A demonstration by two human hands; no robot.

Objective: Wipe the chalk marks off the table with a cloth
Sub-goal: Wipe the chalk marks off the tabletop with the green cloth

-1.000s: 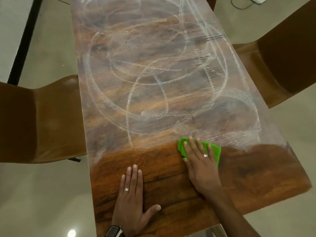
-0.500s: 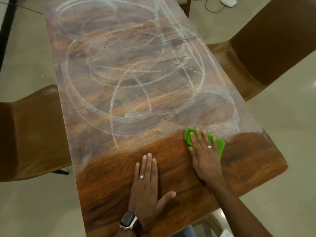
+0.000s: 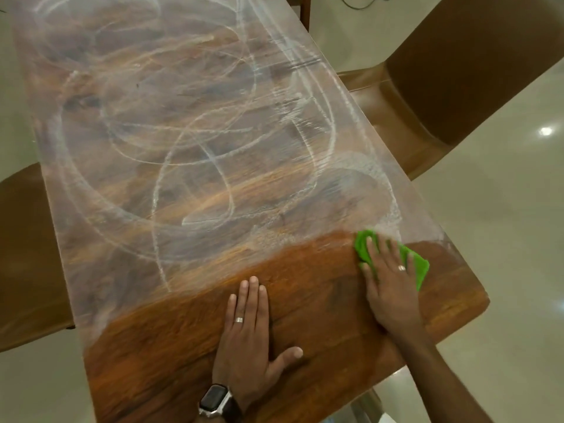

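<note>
On the near right part of the wooden table, green cloth pressed flat under right hand, fingers straight, nothing clenched. Left hand flat on bare wood, grip released, ring and watch worn. Beyond, white chalk marks looping across the far table. Brown chairs at both sides.

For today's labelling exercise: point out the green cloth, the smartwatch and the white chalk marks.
green cloth (image 3: 422,265), head view, bare right corner.
black smartwatch (image 3: 214,399), head view, its dark screen.
white chalk marks (image 3: 158,209), head view, a looping line on the wood.
</note>
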